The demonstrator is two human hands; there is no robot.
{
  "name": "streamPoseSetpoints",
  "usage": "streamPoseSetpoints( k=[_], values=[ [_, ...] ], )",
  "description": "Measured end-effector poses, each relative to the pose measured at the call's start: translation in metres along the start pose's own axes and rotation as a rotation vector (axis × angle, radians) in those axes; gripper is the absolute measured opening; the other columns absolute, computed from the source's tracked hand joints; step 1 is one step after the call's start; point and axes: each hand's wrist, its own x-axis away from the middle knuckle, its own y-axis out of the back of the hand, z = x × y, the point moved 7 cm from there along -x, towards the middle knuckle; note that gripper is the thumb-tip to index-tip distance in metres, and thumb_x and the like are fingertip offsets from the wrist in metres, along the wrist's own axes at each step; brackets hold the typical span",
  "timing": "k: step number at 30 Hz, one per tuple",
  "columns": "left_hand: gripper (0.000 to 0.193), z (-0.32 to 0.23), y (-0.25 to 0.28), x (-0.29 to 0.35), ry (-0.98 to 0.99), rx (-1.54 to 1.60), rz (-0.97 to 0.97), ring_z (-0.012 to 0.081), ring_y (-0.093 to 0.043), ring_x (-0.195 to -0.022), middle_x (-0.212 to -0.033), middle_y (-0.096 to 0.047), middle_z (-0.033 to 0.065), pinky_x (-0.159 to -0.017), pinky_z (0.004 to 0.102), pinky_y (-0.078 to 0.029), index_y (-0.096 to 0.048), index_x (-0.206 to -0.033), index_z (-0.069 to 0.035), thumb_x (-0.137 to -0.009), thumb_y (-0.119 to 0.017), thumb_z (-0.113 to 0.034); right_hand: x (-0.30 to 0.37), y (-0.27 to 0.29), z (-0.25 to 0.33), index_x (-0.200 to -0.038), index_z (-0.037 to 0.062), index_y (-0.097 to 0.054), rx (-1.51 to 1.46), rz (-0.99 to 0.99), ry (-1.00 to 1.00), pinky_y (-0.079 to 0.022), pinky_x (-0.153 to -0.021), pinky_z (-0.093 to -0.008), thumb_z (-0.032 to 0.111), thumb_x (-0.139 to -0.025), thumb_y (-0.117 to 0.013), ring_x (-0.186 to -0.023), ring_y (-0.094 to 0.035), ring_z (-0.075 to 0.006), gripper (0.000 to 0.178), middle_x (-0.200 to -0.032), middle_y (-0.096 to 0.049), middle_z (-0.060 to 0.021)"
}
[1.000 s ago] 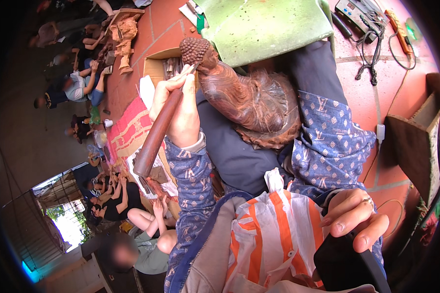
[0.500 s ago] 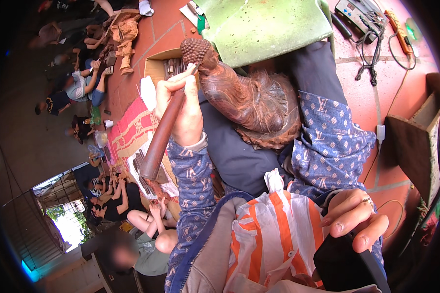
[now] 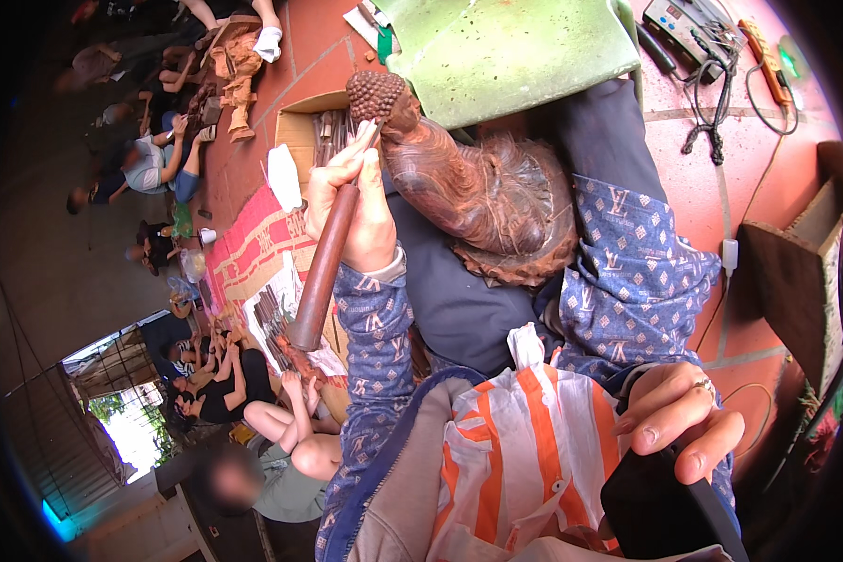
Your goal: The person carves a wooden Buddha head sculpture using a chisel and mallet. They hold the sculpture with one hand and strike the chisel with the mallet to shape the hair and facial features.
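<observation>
The left hand point(image 3: 358, 214) is closed around the lower part of a tool point(image 3: 322, 281) with a long, round, reddish-brown handle, the thick end slanting down toward the person and the narrow end at the back of a carved statue's head, by the edge of its knobbed hair. The dark wooden statue point(image 3: 487, 201) lies tilted across the person's lap point(image 3: 454, 304), its head past the lap's upper left edge and its base toward the right thigh. The right hand point(image 3: 674, 412) is partly open, fingers bent and spread, above a black object point(image 3: 670, 506) near the striped cloth point(image 3: 525, 450) at the person's front; whether it grips that object cannot be told from this angle. A green seat point(image 3: 515, 56) stands just beyond the statue. On the tiled floor point(image 3: 670, 150) left of the lap are a cardboard box point(image 3: 295, 136) of tools and a red patterned mat point(image 3: 258, 244); well to the right lie an orange power strip point(image 3: 766, 61) and a wooden box point(image 3: 791, 272).
</observation>
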Motion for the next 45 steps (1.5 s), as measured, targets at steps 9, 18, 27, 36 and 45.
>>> streamPoseSetpoints(
  k=[9,18,27,36,45],
  values=[
    [0.012,0.004,0.006,-0.018,0.164,0.049,0.125,0.0186,-0.06,-0.086,-0.09,-0.064,0.0182,-0.085,0.0305,-0.043,-0.052,-0.077,0.0,-0.078,-0.061,0.008,0.0,0.0,0.001,-0.11,0.0122,-0.052,-0.051,0.013,0.024,-0.052,-0.062,-0.0252,0.029,-0.089,-0.053,-0.078,-0.061,-0.0266,0.027,-0.104,-0.058,-0.0202],
    [0.015,0.01,0.006,-0.015,0.05,0.114,0.392,0.033,-0.054,-0.11,-0.099,-0.063,0.0229,-0.104,0.0449,-0.027,-0.046,-0.081,-0.003,-0.081,-0.06,0.004,0.0,0.0,0.003,-0.109,0.0111,-0.052,-0.043,0.003,0.048,-0.053,-0.063,-0.025,0.028,-0.089,-0.052,-0.077,-0.061,-0.0269,0.026,-0.104,-0.058,-0.0213],
    [0.013,-0.004,0.003,-0.014,0.069,0.006,0.173,0.0224,-0.061,-0.095,-0.094,-0.065,0.0204,-0.095,0.0359,-0.035,-0.048,-0.078,-0.002,-0.081,-0.058,0.006,0.003,0.001,0.003,-0.11,0.012,-0.052,-0.028,0.006,0.041,-0.053,-0.063,-0.0252,0.029,-0.089,-0.053,-0.078,-0.061,-0.0264,0.027,-0.104,-0.059,-0.0204],
    [0.011,-0.005,0.003,-0.016,0.113,-0.052,0.182,0.0222,-0.062,-0.094,-0.094,-0.064,0.0207,-0.091,0.0322,-0.041,-0.048,-0.079,0.001,-0.081,-0.057,0.006,0.003,0.003,0.004,-0.11,0.0124,-0.052,-0.043,0.018,0.047,-0.053,-0.061,-0.0255,0.029,-0.09,-0.051,-0.078,-0.061,-0.0265,0.026,-0.105,-0.058,-0.0204],
    [0.004,-0.016,-0.001,-0.043,0.129,-0.261,0.412,0.021,-0.062,-0.091,-0.09,-0.065,0.0162,-0.083,0.0275,-0.046,-0.058,-0.078,0.005,-0.079,-0.061,0.006,0.003,0.004,0.004,-0.11,0.0118,-0.052,-0.069,0.018,0.048,-0.053,-0.062,-0.0258,0.029,-0.09,-0.051,-0.078,-0.061,-0.0273,0.026,-0.105,-0.058,-0.0211]
  ],
)
